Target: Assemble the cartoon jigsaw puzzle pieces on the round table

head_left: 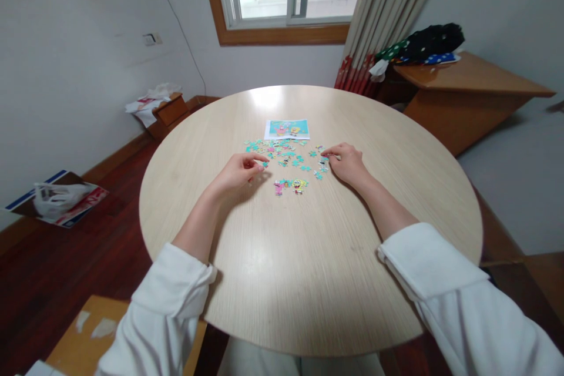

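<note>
Small teal jigsaw pieces [282, 151] lie scattered in the middle of a round pale wooden table [308, 258]. A joined cluster of pink and yellow pieces [291, 185] sits just in front of them. A printed reference picture [286, 128] lies behind the pieces. My left hand [240, 171] rests on the table left of the pieces, its fingers pinched on a small puzzle piece. My right hand [346, 162] lies at the right of the pile, fingers curled and pinching a piece at its tips.
A wooden side table [467, 79] with dark dotted cloth stands at the right by a curtain. At the left, a small wooden box [170, 110] with papers and a plastic bag on cardboard [57, 198] lie on the dark floor. A cardboard box [83, 341] sits near my left elbow.
</note>
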Motion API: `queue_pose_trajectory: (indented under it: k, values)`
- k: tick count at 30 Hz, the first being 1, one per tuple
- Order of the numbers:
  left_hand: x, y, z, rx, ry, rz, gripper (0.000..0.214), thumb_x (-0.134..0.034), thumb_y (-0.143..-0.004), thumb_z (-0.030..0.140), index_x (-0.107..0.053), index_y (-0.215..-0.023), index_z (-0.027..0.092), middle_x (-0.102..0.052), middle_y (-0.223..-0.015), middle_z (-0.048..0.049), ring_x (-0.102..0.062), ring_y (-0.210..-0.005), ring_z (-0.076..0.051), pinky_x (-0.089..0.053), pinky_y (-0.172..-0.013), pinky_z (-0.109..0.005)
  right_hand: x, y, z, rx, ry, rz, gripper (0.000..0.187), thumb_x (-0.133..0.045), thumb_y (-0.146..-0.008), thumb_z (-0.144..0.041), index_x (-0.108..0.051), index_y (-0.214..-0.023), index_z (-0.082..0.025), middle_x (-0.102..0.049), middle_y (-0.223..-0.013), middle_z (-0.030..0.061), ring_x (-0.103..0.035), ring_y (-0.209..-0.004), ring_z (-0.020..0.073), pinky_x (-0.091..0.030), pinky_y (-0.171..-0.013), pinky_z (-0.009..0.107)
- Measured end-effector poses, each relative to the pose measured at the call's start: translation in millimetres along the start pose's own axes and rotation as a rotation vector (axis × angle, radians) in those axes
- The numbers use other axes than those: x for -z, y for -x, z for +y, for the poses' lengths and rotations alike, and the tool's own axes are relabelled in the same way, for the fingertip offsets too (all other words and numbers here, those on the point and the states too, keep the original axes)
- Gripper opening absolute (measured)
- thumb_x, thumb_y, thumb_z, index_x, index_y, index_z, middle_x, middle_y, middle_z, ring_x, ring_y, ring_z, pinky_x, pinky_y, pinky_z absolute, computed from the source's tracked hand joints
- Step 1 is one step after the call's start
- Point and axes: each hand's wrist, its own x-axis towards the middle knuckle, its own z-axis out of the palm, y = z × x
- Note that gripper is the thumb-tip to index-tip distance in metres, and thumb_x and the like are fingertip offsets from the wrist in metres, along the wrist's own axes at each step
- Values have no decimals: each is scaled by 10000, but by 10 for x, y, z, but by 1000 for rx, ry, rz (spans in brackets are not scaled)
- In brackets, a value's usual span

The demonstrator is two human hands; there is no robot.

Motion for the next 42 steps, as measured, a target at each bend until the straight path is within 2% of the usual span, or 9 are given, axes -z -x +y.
queue_pose_trajectory:
  k: [9, 18, 23, 31, 37, 42]
  values:
    - [10, 14, 28, 97, 202, -64, 130, -687, -744, 188, -632, -848, 133, -566, -592, 20, -534, -511, -79, -417, -529, -223, -5, -2, 3, -7, -6, 4, 319, -471, -815, -140, -769, -896, -220, -681, -995, 102, -562, -1018, 265, -346, -898, 430]
    - [-5, 36, 70, 187, 232, -92, 160, -687, -752, 136, -528, -735, 141, -636, -614, -10, -596, -541, -82, -486, -575, -228, -9, -6, 11, -1, -33, 15, 321, -467, -798, -148, -769, -880, -218, -687, -983, 102, -563, -994, 266, -339, -893, 439]
    - [-8, 44, 52, 211, 237, -123, 148, -632, -776, 87, -506, -715, 138, -659, -620, -24, -647, -571, -107, -510, -610, -250, 3, -5, 1, -13, -25, -1, 324, -466, -803, -149, -770, -892, -216, -682, -996, 107, -561, -1011, 271, -335, -890, 439]
    - [15, 35, -6, 175, 230, -226, 120, -665, -749, 90, -552, -720, 119, -688, -668, -47, -654, -626, -107, -508, -671, -267, 16, 0, -18, -22, -11, -7, 326, -468, -804, -132, -769, -897, -215, -686, -1000, 106, -571, -1028, 273, -341, -897, 442]
    - [22, 21, -15, 125, 198, -223, 108, -662, -726, 60, -575, -681, 105, -658, -645, -23, -570, -562, -58, -425, -589, -209, 1, -2, 9, -7, -14, -1, 318, -473, -805, -134, -769, -888, -217, -688, -1000, 104, -574, -1015, 269, -340, -905, 441]
    - [23, 36, -16, 127, 215, -247, 113, -692, -750, 113, -579, -739, 117, -660, -635, -14, -578, -545, -64, -443, -575, -213, -6, -3, 17, -7, -13, 3, 322, -470, -807, -141, -769, -897, -223, -689, -1008, 104, -573, -1011, 270, -342, -901, 445]
